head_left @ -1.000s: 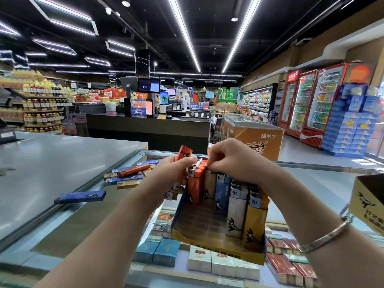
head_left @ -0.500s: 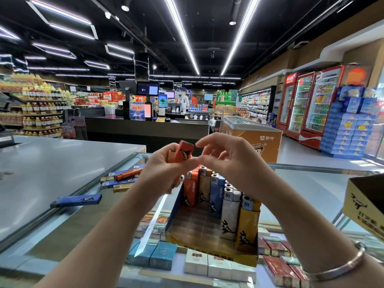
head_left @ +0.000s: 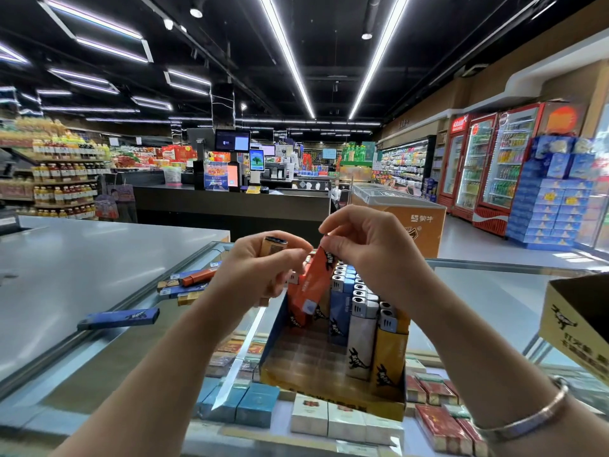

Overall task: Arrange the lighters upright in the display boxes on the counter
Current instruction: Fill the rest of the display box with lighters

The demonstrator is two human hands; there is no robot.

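Orange lighter is pinched at its top by the right hand, tilted over the display box for upright slotting; a tan lighter is gripped in the left hand, apparently awaiting placement.

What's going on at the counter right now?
A person is filling a display box on the glass counter with lighters. The right hand pinches the top of an orange lighter, tilted over the box's left side. The left hand grips a tan lighter. Rows already stand upright at the box's back and right; loose lighters lie to the left.
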